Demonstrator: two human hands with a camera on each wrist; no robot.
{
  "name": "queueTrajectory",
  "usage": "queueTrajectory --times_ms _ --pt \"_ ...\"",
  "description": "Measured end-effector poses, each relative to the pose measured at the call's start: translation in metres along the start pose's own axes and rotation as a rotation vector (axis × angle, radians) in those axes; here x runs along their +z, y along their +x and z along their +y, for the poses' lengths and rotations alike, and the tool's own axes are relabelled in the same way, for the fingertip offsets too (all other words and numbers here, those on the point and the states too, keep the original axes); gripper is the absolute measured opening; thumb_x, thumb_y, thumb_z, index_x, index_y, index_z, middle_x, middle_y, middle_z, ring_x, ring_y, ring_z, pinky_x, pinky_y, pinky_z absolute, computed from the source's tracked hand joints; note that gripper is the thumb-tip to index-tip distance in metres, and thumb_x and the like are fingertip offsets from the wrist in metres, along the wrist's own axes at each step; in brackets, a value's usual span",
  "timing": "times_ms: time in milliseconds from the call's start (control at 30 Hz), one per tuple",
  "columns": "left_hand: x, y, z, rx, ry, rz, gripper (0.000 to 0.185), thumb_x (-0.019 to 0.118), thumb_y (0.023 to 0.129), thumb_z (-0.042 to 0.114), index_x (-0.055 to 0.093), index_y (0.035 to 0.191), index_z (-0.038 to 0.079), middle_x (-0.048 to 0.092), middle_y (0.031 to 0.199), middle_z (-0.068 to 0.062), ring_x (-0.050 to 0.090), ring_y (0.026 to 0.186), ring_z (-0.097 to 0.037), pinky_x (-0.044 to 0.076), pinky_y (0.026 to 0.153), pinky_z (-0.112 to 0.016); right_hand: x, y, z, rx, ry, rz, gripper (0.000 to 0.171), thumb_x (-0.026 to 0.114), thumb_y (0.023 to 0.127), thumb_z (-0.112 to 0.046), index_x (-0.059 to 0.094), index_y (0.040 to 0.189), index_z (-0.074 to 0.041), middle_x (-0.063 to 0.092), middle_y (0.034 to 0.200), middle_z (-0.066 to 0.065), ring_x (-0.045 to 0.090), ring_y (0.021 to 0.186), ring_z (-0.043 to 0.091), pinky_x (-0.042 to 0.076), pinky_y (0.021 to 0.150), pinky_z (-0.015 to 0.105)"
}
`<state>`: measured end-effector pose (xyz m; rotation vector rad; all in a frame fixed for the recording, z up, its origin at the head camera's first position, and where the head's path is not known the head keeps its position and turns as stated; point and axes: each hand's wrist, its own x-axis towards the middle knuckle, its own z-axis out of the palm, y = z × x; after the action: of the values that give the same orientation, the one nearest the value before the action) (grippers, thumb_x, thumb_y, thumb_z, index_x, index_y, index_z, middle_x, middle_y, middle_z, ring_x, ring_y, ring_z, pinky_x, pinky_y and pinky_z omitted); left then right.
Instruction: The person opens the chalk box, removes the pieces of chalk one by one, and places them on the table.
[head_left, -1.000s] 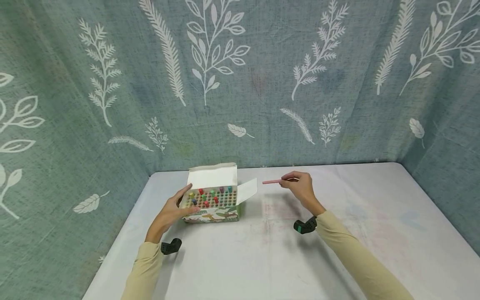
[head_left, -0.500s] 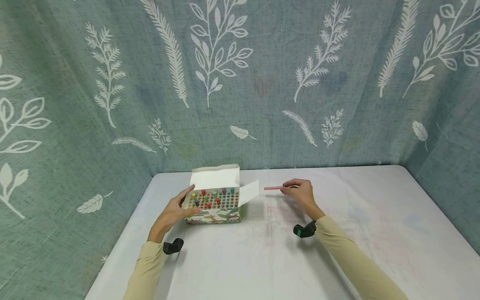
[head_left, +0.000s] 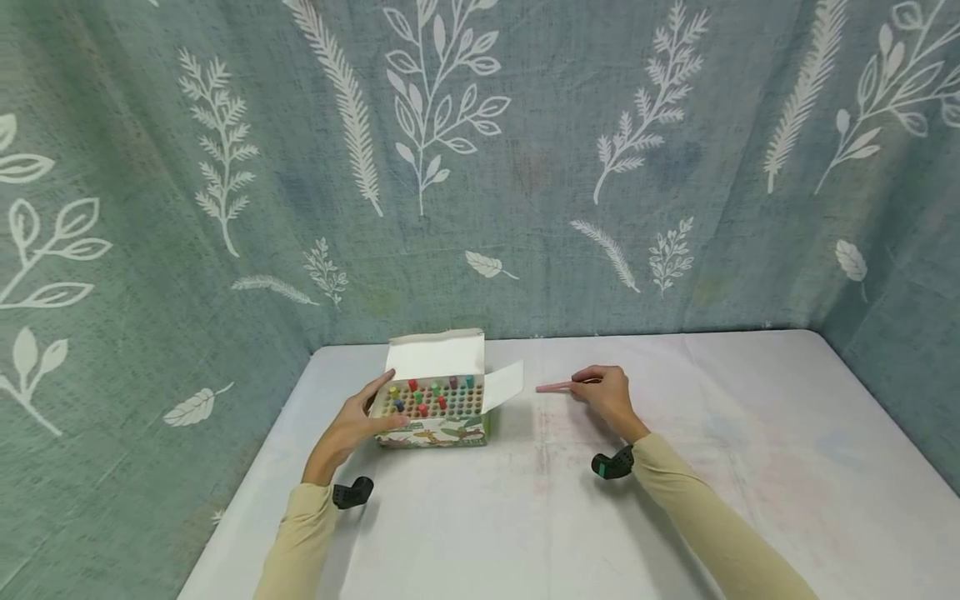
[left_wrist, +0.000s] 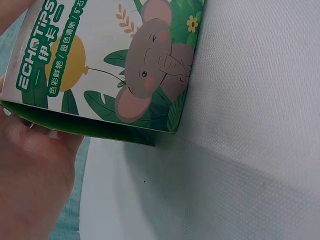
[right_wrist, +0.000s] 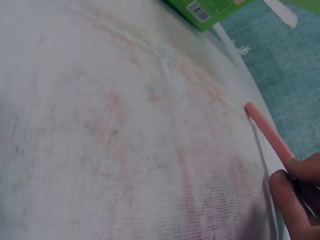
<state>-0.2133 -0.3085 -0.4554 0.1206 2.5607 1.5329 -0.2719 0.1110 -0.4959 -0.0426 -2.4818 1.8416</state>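
Note:
An open cardboard box (head_left: 438,408) of coloured chalk sticks stands on the white table (head_left: 525,500), its lid flap up. My left hand (head_left: 356,421) grips the box's left end, thumb on the rim; the left wrist view shows the printed elephant side of the box (left_wrist: 120,65) against my palm (left_wrist: 35,170). My right hand (head_left: 603,392) pinches a pink chalk stick (head_left: 553,387) right of the box, held level just above the cloth. In the right wrist view the pink stick (right_wrist: 267,132) runs from my fingertips (right_wrist: 290,200) toward the box's green corner (right_wrist: 205,10).
A teal leaf-print cloth (head_left: 480,167) hangs behind and on both sides of the table. Faint colour smudges mark the tablecloth (right_wrist: 125,125) between the hands. The table's left edge (head_left: 247,467) lies close to my left arm.
My right hand has lowered the pink stick toward the tablecloth and a little nearer. My left hand stays on the box, which has not shifted on the table.

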Motion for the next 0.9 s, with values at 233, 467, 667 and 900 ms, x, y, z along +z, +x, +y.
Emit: queueTrajectory --times_ms 233,467,667,900 --pt "0.0 0.002 0.0 -0.004 -0.001 0.014 0.088 0.077 0.08 0.035 0.024 0.15 0.034 0.009 0.157 0.0 0.003 0.143 -0.035 0.015 0.105 -0.064 0.001 0.002 0.0 -0.198 -0.211 0.006 0.01 0.073 0.08 -0.001 0.075 0.089 0.001 0.07 0.085 0.013 0.064 0.077 0.026 0.053 0.067 0.036" --pt "0.002 0.0 0.0 -0.005 -0.014 -0.005 0.087 0.076 0.081 0.035 0.024 0.15 0.034 0.008 0.157 -0.001 0.002 0.143 -0.036 0.015 0.105 -0.064 0.002 0.002 0.007 -0.24 -0.274 -0.013 0.008 0.074 0.077 0.004 0.075 0.084 -0.001 0.069 0.082 0.011 0.065 0.076 0.025 0.054 0.069 0.037" --pt "0.002 -0.001 -0.001 0.008 -0.011 0.001 0.088 0.076 0.081 0.035 0.023 0.151 0.032 0.008 0.158 -0.003 0.002 0.143 -0.036 0.013 0.106 -0.064 0.001 0.003 0.005 -0.275 -0.278 -0.051 0.009 0.072 0.078 0.006 0.074 0.084 0.0 0.069 0.081 0.012 0.064 0.074 0.025 0.053 0.068 0.037" --pt "0.0 0.0 -0.001 0.017 -0.017 -0.012 0.086 0.075 0.082 0.034 0.023 0.151 0.031 0.007 0.158 -0.004 0.0 0.142 -0.037 0.011 0.105 -0.065 -0.006 0.002 -0.004 -0.263 -0.3 -0.09 0.013 0.069 0.078 0.006 0.073 0.089 0.002 0.068 0.087 0.015 0.063 0.074 0.026 0.053 0.065 0.038"
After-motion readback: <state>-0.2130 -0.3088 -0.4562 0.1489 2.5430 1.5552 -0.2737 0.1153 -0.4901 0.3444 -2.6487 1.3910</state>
